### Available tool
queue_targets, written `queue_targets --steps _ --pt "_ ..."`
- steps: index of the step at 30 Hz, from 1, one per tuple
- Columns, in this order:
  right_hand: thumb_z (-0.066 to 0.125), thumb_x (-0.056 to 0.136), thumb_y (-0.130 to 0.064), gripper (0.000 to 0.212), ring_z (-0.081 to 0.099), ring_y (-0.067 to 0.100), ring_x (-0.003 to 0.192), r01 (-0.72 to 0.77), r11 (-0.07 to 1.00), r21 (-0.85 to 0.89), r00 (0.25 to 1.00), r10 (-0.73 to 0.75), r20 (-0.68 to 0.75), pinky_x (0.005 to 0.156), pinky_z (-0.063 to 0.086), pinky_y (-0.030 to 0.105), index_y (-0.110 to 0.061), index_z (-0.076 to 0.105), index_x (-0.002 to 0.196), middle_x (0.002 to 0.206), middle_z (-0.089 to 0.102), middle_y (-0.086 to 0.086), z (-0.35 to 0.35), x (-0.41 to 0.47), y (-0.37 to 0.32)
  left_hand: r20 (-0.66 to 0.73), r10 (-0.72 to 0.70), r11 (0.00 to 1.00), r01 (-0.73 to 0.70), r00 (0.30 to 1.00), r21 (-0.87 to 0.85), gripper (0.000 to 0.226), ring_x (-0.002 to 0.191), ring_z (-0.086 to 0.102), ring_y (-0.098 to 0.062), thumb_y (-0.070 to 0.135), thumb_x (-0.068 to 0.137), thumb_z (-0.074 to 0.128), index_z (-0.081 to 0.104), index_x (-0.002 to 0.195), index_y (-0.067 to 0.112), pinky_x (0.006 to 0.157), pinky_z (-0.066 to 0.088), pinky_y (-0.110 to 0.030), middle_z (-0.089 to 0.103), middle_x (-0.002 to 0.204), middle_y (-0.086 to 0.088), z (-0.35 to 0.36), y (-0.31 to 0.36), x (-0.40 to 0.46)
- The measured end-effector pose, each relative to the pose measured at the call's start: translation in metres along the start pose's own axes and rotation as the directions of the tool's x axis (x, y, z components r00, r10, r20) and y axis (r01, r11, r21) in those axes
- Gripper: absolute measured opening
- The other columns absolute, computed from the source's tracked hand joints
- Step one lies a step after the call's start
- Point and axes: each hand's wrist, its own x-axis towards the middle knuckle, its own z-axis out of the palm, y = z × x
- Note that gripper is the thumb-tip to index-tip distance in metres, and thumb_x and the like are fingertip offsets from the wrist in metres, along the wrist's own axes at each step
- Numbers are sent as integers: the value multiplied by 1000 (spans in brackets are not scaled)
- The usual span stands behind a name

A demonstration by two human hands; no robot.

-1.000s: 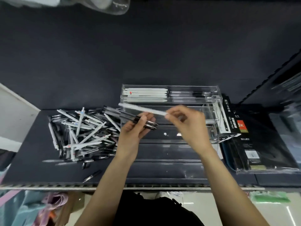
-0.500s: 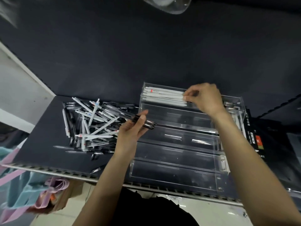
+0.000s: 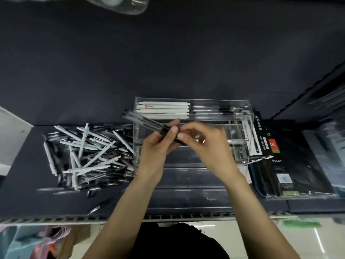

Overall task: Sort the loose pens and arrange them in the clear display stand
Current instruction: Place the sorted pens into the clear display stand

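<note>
held pens' (image 3: 147, 122) lower ends behind hands, diary (image 3: 291, 176) print blurred

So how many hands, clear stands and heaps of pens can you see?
Hands: 2, the left hand and right hand, both holding the black pens
Clear display stand: 1
Heap of loose pens: 1
Total: 4

We see the pile of loose pens (image 3: 87, 156) on the shelf (image 3: 22, 199), left of the display stand (image 3: 240, 128). Some pens (image 3: 164, 108) lie in the stand's back row. Boxes (image 3: 291, 174) sit on its right.
</note>
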Motion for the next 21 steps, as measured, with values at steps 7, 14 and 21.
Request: queue_targets --steps 7,14,21 --pt "70 84 -20 13 61 3 73 12 971 -237 977 -63 -205 70 48 15 -16 73 95 87 70 -6 -55 5 40 57 -58 996 53 997 76 29 90 66 0 22 86 59 65 115 20 78 52 -17 70 86 12 22 -19 5" --pt "68 85 -24 9 65 21 86 -55 808 -587 980 -69 -186 88 47 43 -22 71 94 95 70 -2 -110 53 84 -59 -60 987 68 996 143 38 74 67 0 14 80 69 61 117 21 66 54 -14 66 80 4 25 -26 5" --pt "73 80 -18 10 50 31 99 -92 746 -660 986 -26 -166 91 31 30 -16 76 89 100 62 7 -108 65 103 -148 88 972 -53 985 230 48 75 71 -12 15 75 74 50 116 17 65 56 -20 72 76 -2 25 -29 3"
